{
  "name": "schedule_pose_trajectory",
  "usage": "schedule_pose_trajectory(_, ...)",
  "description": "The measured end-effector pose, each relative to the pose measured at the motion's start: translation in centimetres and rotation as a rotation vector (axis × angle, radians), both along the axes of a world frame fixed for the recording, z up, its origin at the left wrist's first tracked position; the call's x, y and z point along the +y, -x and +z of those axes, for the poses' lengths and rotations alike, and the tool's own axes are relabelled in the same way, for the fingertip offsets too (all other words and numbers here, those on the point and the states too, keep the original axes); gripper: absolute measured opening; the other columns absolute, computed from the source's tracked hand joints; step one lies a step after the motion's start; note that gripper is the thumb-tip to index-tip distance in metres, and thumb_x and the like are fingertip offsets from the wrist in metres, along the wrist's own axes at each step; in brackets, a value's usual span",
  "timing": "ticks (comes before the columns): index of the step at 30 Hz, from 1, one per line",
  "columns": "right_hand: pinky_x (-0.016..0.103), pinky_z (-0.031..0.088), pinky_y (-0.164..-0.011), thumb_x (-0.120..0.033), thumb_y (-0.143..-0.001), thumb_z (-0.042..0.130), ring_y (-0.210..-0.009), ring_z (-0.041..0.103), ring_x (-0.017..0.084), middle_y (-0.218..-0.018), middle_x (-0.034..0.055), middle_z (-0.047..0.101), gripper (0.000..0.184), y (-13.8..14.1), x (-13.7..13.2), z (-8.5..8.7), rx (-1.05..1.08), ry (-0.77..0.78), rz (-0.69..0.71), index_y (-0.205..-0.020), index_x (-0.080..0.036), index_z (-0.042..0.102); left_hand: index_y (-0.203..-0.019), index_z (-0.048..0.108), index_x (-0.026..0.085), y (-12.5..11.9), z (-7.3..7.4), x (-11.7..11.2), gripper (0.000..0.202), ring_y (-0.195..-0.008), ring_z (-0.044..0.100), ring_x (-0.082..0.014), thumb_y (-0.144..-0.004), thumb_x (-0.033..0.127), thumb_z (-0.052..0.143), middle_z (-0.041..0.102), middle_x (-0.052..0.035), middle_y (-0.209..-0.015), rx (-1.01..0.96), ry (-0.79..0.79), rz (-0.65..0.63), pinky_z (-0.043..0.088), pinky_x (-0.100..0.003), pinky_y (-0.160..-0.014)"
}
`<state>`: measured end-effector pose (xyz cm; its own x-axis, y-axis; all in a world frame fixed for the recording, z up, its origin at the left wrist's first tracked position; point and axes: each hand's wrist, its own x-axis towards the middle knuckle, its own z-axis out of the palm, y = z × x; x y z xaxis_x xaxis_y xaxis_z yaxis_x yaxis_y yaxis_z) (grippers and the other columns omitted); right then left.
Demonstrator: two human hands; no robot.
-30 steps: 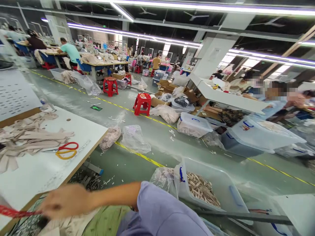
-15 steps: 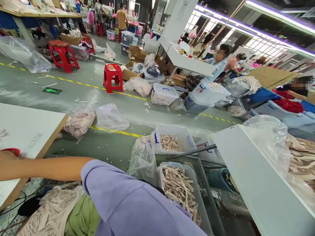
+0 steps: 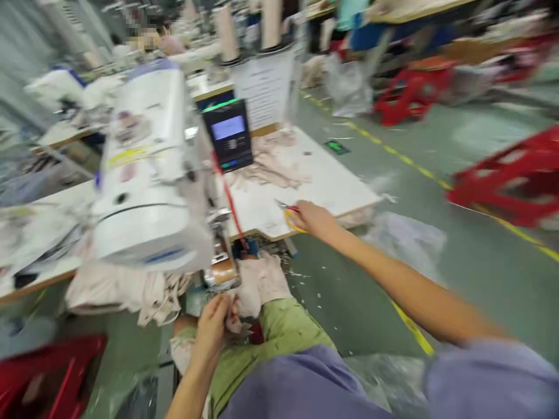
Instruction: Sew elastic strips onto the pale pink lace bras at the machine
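My right hand (image 3: 312, 217), at the edge of the white tabletop (image 3: 336, 186), is closed on scissors (image 3: 290, 214) with red and yellow handles. Their blades point left over the table. My left hand (image 3: 216, 317) is low in front of my lap, its fingers pinched on pale beige fabric (image 3: 248, 294). That fabric drapes across my knees beneath the front of a white sewing machine (image 3: 144, 174). Motion blur softens the details of both hands.
A small screen (image 3: 229, 134) stands beside the machine, with beige strips (image 3: 275, 163) behind it. More beige fabric (image 3: 126, 291) hangs off the left table edge. Red stools (image 3: 510, 174) and a plastic bag (image 3: 406, 241) are on the floor at right.
The view has swung left from the aisle and bins to the sewing machine. My left hand and the scissors have come into sight; my right arm is still stretched toward the table.
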<state>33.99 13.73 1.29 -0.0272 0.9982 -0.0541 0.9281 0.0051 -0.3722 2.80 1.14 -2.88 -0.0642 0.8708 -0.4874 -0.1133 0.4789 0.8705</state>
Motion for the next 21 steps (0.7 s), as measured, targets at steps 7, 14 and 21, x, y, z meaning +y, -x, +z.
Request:
schedule_pose_trajectory(7, 0.032, 0.056, -0.078, -0.032, -0.082, 0.061, -0.093, 0.067, 0.022, -0.11, 0.0076, 0.066, 0.036, 4.0, -13.0, -4.5, 0.283, 0.054, 0.411, -0.116, -0.022, 0.059, -0.07, 0.059, 0.016, 1.2, -0.6, -0.6, 0.045, -0.056, 0.05, -0.0086, -0.075, 0.058, 0.073, 0.06, 0.0007, -0.063, -0.183, -0.018, -0.018, 0.04, -0.019, -0.054)
schedule_pose_trajectory(14, 0.035, 0.058, -0.077, -0.028, -0.086, 0.058, -0.099, 0.067, 0.023, -0.116, 0.0107, 0.064, 0.033, 9.2, -14.8, -4.3, 0.297, 0.0, 0.444, -0.119, -0.022, 0.058, -0.07, 0.06, 0.016, 1.6, 0.2, -0.7, 0.043, -0.056, 0.048, -0.0089, -0.088, 0.055, 0.058, 0.059, 0.0001, -0.066, -0.02, -0.036, -0.156, 0.036, -0.021, -0.053)
schedule_pose_trajectory(21, 0.033, 0.057, -0.081, -0.028, -0.089, 0.06, -0.1, 0.068, 0.022, -0.114, 0.0097, 0.068, 0.033, 9.6, -13.6, -5.4, 0.376, 0.073, 0.531, -0.121, -0.022, 0.06, -0.069, 0.057, 0.018, 1.5, -0.4, -0.8, 0.032, -0.056, 0.046, -0.0109, -0.084, 0.046, 0.059, 0.058, 0.0004, -0.064, -0.013, -0.042, -0.154, 0.035, -0.023, -0.055)
